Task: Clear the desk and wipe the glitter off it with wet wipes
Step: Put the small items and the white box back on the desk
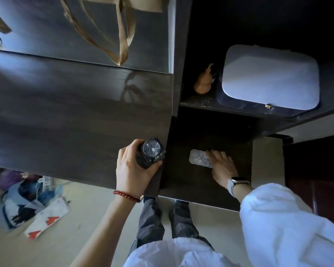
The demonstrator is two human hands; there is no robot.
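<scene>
The left hand (132, 170) is wrapped around a dark, square-shouldered snow-globe ornament (150, 152), fingers closed on its base at the near right corner of the desk (75, 120), at about six o'clock in the view. The clear ball on top looks like glass, so it probably handles heavy for its size, rigid, smooth and breakable; the blocky base is the safer place to hold, not the sphere. At four o'clock from it, the right hand (223, 167) lies flat with fingers spread, pressing a crumpled pale wet wipe (199, 158) onto the lower dark shelf (191, 182) beside the desk. The wipe is soft, limp and damp, best driven under a flat palm. At one o'clock a white-lidded box (270, 78) sits on an upper shelf, with tan bag straps (123, 41) at twelve.
</scene>
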